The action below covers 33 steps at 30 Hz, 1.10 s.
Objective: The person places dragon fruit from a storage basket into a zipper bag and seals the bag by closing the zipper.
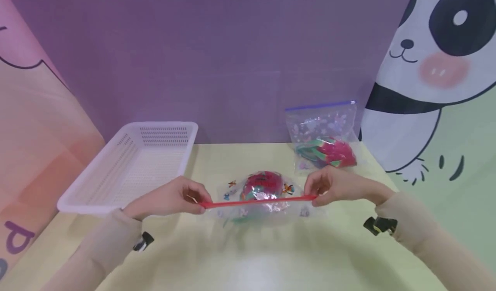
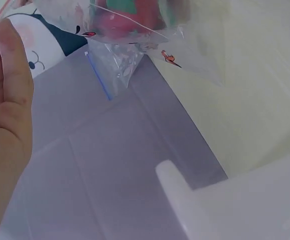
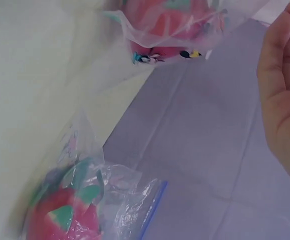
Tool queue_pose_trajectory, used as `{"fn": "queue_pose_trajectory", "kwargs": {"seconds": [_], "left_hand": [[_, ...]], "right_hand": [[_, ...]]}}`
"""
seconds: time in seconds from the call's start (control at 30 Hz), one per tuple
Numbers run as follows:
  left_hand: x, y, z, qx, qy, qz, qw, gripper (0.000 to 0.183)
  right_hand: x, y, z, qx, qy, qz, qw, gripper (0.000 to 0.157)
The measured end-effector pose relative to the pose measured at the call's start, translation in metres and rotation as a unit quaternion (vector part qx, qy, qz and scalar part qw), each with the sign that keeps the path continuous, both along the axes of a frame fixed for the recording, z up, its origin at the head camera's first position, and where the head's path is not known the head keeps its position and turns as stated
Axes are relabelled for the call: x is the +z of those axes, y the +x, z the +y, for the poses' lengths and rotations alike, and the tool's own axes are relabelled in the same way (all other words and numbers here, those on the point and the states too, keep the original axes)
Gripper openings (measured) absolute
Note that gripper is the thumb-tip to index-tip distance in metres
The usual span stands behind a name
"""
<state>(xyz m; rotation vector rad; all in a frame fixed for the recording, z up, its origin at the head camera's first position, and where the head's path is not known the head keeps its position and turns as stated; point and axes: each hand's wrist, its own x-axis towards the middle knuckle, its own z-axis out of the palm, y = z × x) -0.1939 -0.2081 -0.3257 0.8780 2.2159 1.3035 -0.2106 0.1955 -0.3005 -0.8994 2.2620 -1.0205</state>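
Observation:
A clear zip bag (image 1: 232, 211) with a red closure strip and small printed figures holds a dragon fruit (image 1: 264, 184), red with green scales. My left hand (image 1: 176, 197) pinches the left end of the red strip between thumb and fingers. At the strip's other end, my right hand (image 1: 337, 185) pinches it the same way. The strip is stretched nearly straight between them, in front of the fruit. In the left wrist view, my left hand (image 2: 10, 100) shows at the left edge; the right wrist view has my right hand (image 3: 287, 90) at the right edge.
Behind my right hand, a second zip bag (image 1: 300, 125) with a blue-purple strip stands against the wall, another dragon fruit (image 1: 337, 152) inside. A white perforated basket (image 1: 87, 187) sits on the pale table (image 1: 232, 261) at the left. A purple backdrop (image 1: 232, 67) rises behind.

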Motion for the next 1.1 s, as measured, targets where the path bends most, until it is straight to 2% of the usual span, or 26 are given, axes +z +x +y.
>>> {"fn": "queue_pose_trajectory", "kwargs": {"seconds": [0.1, 0.2, 0.37, 0.47, 0.57, 0.67, 0.77, 0.87, 0.97, 1.1], "left_hand": [[-0.001, 0.007, 0.001, -0.018, -0.015, -0.011, 0.9997, 0.018], [-0.002, 0.013, 0.003, -0.035, -0.032, -0.006, 0.9988, 0.018], [-0.006, 0.022, 0.007, -0.076, -0.040, -0.022, 0.9961, 0.018], [-0.010, 0.025, 0.009, -0.081, -0.033, -0.036, 0.9956, 0.019], [-0.017, 0.028, 0.009, -0.068, -0.017, -0.050, 0.9963, 0.021], [-0.026, 0.032, 0.008, -0.061, 0.006, -0.063, 0.9961, 0.023], [-0.033, 0.036, 0.008, -0.064, 0.025, -0.075, 0.9948, 0.025], [-0.039, 0.039, 0.009, -0.070, 0.032, -0.089, 0.9931, 0.026], [-0.041, 0.040, 0.008, -0.080, 0.023, -0.102, 0.9913, 0.027], [-0.039, 0.038, 0.005, -0.133, 0.009, -0.125, 0.9832, 0.033]], "right_hand": [[-0.002, 0.007, -0.003, 0.009, 0.013, -0.001, 1.000, 0.012], [-0.004, 0.012, -0.005, 0.022, 0.015, -0.014, 1.000, 0.011], [-0.012, 0.020, -0.004, 0.061, -0.018, -0.031, 0.997, 0.011], [-0.021, 0.025, -0.002, 0.071, -0.043, -0.048, 0.995, 0.012], [-0.032, 0.031, 0.000, 0.060, -0.058, -0.078, 0.993, 0.014], [-0.044, 0.037, 0.001, 0.060, -0.086, -0.117, 0.988, 0.018], [-0.055, 0.042, 0.002, 0.079, -0.119, -0.157, 0.977, 0.021], [-0.062, 0.045, 0.002, 0.100, -0.139, -0.179, 0.969, 0.023], [-0.066, 0.047, 0.002, 0.110, -0.128, -0.200, 0.965, 0.027], [-0.060, 0.046, 0.005, 0.119, -0.089, -0.252, 0.956, 0.038]]}}
